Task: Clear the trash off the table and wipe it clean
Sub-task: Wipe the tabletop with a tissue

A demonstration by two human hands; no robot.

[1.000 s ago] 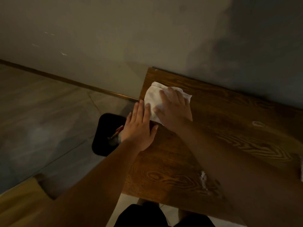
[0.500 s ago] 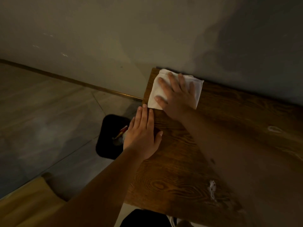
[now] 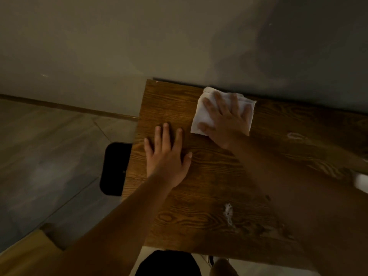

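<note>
1. Right hand (image 3: 227,120): lying flat with fingers spread and straight, pressing a folded white cloth (image 3: 203,114) against the tabletop; nothing is being gripped.
2. Folded white cloth: sitting at the far edge of the wooden table (image 3: 209,182), just beside the wall (image 3: 179,36); its middle and right part are being covered by the hand, so only the left portion and the corners are showing.
3. Left hand (image 3: 167,156): resting palm down on the bare wood near the table's left edge, fingers straight and slightly apart, holding nothing, apart from the cloth.
4. Both forearms are crossing the table towards the camera; the right one is lying in deep shade and is hiding much of the table's right half.
5. White foamy smear (image 3: 229,214): lying on the wood near the front edge, its outline hard to make out.
6. Pale ring mark (image 3: 296,135): showing faintly to the right of the cloth.
7. Black bin (image 3: 115,168): standing on the floor (image 3: 49,146) left of the table, partly cut off by the table edge; its contents are too dark to tell.
8. A white object at the right border is being cut off by the frame and cannot be identified.
</note>
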